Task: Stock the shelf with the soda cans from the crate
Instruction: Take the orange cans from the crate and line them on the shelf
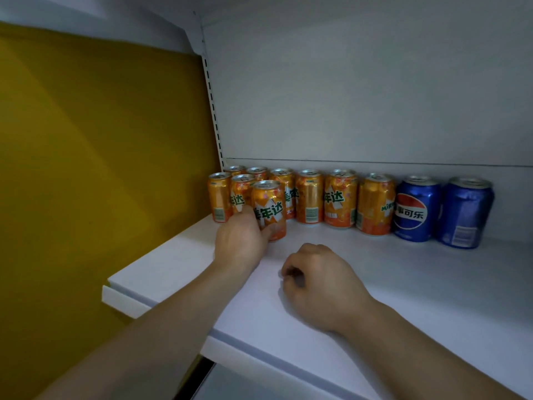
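Observation:
My left hand (240, 241) grips an upright orange soda can (269, 207) that stands on the white shelf (403, 284), just in front of the left end of a row. Several more orange cans (340, 197) line the back of the shelf. Two blue cola cans (416, 209) stand at the right end of that row. My right hand (317, 281) rests on the shelf board to the right of the left hand, fingers curled under, holding nothing. The crate is out of view.
A yellow side panel (101, 168) borders the shelf on the left, beside a slotted upright (213, 111). The grey back wall (360, 96) rises behind the cans. The shelf's front lip (127, 301) runs diagonally below my forearms.

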{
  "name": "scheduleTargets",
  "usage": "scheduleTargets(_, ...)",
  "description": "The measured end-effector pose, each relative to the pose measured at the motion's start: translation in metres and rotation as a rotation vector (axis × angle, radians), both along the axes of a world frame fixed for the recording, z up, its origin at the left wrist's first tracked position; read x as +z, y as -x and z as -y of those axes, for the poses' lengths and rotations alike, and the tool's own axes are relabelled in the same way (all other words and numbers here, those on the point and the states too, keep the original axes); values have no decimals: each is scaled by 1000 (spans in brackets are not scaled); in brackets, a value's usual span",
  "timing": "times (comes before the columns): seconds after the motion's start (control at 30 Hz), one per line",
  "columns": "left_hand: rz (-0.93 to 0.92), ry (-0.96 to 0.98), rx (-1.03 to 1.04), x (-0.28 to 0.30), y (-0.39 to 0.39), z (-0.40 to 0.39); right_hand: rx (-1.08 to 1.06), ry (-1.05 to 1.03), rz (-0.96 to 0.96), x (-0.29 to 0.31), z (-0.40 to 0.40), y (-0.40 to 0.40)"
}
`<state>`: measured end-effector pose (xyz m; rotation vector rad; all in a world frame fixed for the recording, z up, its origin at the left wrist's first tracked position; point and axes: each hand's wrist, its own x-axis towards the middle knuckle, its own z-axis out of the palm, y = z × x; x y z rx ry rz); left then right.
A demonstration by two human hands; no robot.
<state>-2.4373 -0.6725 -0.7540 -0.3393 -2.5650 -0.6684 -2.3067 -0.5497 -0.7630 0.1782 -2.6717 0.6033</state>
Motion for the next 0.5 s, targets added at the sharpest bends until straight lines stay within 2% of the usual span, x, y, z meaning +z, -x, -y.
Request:
scheduleTargets(0.33, 26, 80, 61, 4, 13, -16, 9, -7, 0, 0, -1, 0)
scheduleTargets(0.5, 82, 38, 48, 1, 13, -16, 4, -10, -11, 1, -4, -1)
